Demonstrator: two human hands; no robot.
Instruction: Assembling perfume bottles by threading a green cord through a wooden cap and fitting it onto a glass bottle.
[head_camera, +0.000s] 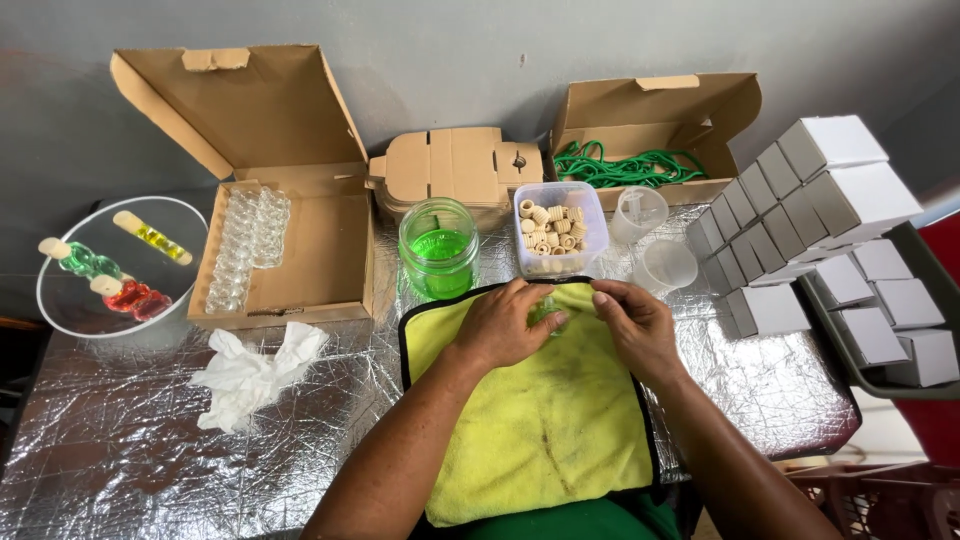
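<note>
My left hand (503, 327) and my right hand (637, 325) meet over the far edge of a yellow cloth (540, 420) and together hold a small clear glass vial with green liquid (547, 309). The vial is mostly hidden by my fingers. Just beyond my hands stand a glass jar of green liquid (438, 249) and a clear plastic tub of small corks (553, 228).
An open cardboard box (330, 240) with several empty glass vials sits at the left. A round clear plate (70, 300) holds three corked filled vials. A crumpled white tissue (250, 375), two plastic cups (650, 240), a box of green cord (625, 165) and stacked white boxes (800, 210) surround the foil-covered table (110, 440).
</note>
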